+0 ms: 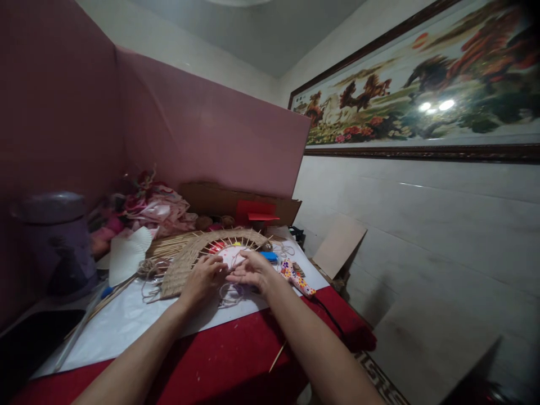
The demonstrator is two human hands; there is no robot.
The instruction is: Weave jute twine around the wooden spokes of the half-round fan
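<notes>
A half-round woven piece [185, 260] of twine wound over wooden sticks lies on a white sheet [126, 318] on the red table [236, 360]. My left hand [205, 279] rests on its inner edge with fingers curled, pinching twine. My right hand [252, 271] lies just beside it, fingers close together and pointing left, touching the twine [230, 297] near the pale centre of the piece. Loose twine loops trail under both hands.
A spotted glue gun [297, 278] lies right of my hands, a blue item [269, 256] behind them. A white paper fan shape [126, 256], a twine bundle [149, 269], pink fabric [156, 211], a cardboard box [236, 202] and a grey pot [57, 242] stand behind and left. Pink boards wall the back.
</notes>
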